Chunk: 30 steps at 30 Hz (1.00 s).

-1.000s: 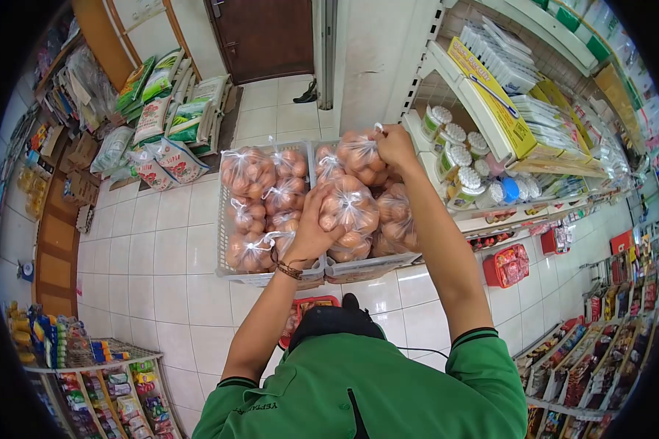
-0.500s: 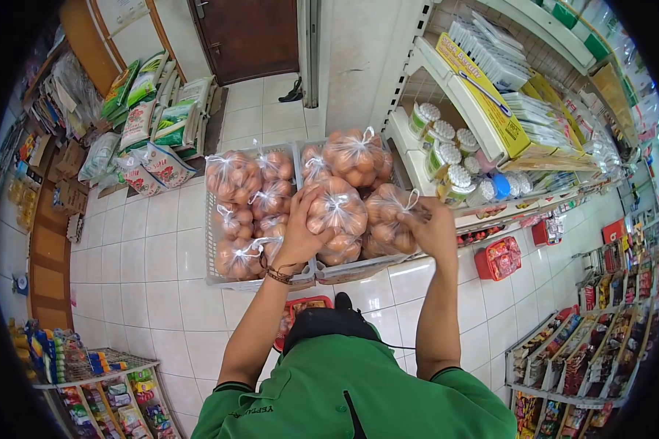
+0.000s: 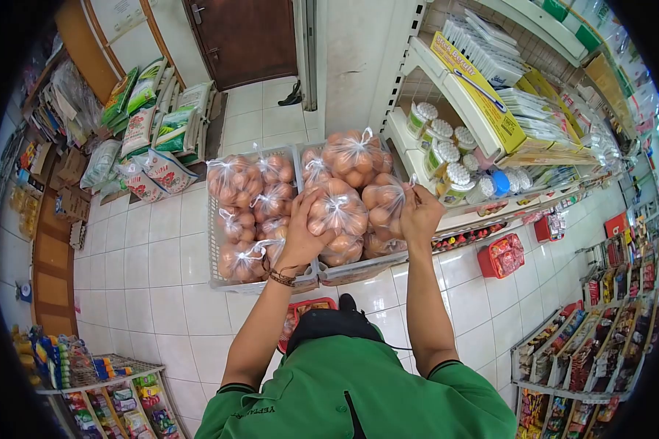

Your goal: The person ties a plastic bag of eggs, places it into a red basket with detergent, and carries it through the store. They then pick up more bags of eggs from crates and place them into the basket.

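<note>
Two plastic crates stand side by side, packed with clear bags of brown eggs. My left hand (image 3: 300, 233) is curved round the near left side of one bag of eggs (image 3: 338, 208) on top of the right crate (image 3: 370, 272), thumb and fingers against the plastic. My right hand (image 3: 422, 212) is closed on the gathered top of another bag of eggs (image 3: 385, 203) at that crate's right side; part of this bag is hidden behind the fingers. More bags, such as one tied egg bag (image 3: 234, 180), fill the left crate (image 3: 214, 249).
To the right stands a white shelf (image 3: 483, 110) with tubs of cotton buds (image 3: 441, 153). Rice sacks (image 3: 154, 132) are stacked at the back left. Red baskets (image 3: 501, 256) sit on the floor, one red basket (image 3: 293, 316) close to my feet. A brown door (image 3: 245, 40) is at the back.
My right hand has drawn slightly left and turned, pulling up the neck of its bag, which looks lifted and more upright. My left hand stays on its bag.
</note>
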Available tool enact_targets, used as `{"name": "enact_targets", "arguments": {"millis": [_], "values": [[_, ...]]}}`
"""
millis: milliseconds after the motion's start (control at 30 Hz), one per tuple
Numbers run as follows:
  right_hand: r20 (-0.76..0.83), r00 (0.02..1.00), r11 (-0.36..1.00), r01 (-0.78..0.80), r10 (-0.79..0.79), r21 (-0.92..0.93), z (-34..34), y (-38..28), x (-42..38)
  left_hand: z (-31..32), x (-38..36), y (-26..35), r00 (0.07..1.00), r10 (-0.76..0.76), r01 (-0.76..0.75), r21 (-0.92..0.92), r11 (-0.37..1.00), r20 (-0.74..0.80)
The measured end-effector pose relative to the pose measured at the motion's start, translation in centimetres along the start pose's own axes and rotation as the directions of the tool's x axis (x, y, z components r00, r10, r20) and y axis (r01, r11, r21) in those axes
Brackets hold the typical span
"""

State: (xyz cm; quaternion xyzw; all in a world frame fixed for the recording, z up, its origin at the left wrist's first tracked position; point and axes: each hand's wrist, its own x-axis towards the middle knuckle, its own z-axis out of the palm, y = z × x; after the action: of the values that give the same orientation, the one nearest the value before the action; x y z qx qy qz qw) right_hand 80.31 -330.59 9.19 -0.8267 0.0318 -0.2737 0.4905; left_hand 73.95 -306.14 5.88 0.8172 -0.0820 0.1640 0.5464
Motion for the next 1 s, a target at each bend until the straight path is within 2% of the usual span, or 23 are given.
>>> {"name": "enact_targets", "arguments": {"millis": [200, 267, 400, 467, 500, 567, 633, 700, 800, 833, 867, 933, 1000], "values": [[0.0, 0.999, 0.998, 0.041, -0.041, -0.057, 0.7, -1.1, 0.2, 0.8, -0.1, 0.9, 0.995, -0.076, 0.079, 0.035, 0.996, -0.061], [0.022, 0.983, 0.978, 0.182, -0.18, -0.102, 0.5, -0.9, 0.0, 0.8, 0.0, 0.9, 0.996, -0.086, 0.086, 0.02, 0.996, -0.023], [0.127, 0.978, 0.974, 0.18, -0.163, -0.134, -0.5, 1.0, -0.3, 0.7, 0.0, 1.0, 0.993, -0.09, 0.089, -0.014, 0.996, -0.074], [0.095, 0.978, 0.981, 0.192, -0.187, -0.04, -1.2, 0.9, -0.8, 0.4, -0.2, 0.7, 0.991, -0.12, 0.106, -0.207, 0.973, -0.056], [0.116, 0.975, 0.981, 0.194, -0.19, -0.023, -1.7, 0.5, -1.1, 0.3, -0.3, 0.1, 0.988, -0.134, 0.117, -0.195, 0.974, -0.076], [0.127, 0.99, 0.996, 0.07, -0.061, -0.062, -2.8, -0.5, -1.7, 0.4, -0.5, -1.3, 0.994, -0.051, 0.033, -0.18, 0.983, -0.096], [0.11, 0.993, 0.999, 0.04, -0.037, -0.024, -3.3, -1.1, -2.4, -0.3, -0.8, -1.1, 0.992, -0.074, 0.065, -0.097, 0.993, -0.098], [0.098, 0.995, 1.0, 0.01, -0.01, -0.006, -3.3, -0.7, -3.2, -0.7, -1.0, -1.4, 0.989, -0.132, 0.109, -0.294, 0.949, -0.059], [-0.101, 0.965, 0.969, 0.236, -0.242, -0.067, -2.8, -0.5, -4.4, -2.4, -2.6, -1.0, 0.973, -0.21, 0.165, -0.355, 0.92, -0.093], [-0.087, 0.968, 0.971, 0.23, -0.235, -0.064, -2.5, -0.9, -4.8, -3.2, -3.4, -1.2, 0.959, -0.262, 0.2, -0.401, 0.894, -0.107], [-0.129, 0.95, 0.957, 0.275, -0.285, -0.089, -2.3, -1.2, -5.5, -4.3, -4.4, -2.1, 0.96, -0.25, 0.187, -0.378, 0.907, -0.127], [-0.157, 0.916, 0.928, 0.357, -0.37, -0.105, -1.9, -1.8, -7.4, -7.5, -6.4, -2.5, 0.963, -0.177, 0.085, -0.393, 0.916, -0.203], [-0.107, 0.932, 0.935, 0.334, -0.347, -0.12, -1.7, -3.4, -9.8, -11.2, -9.0, -2.3, 0.949, -0.17, 0.047, -0.418, 0.907, -0.264]]}}
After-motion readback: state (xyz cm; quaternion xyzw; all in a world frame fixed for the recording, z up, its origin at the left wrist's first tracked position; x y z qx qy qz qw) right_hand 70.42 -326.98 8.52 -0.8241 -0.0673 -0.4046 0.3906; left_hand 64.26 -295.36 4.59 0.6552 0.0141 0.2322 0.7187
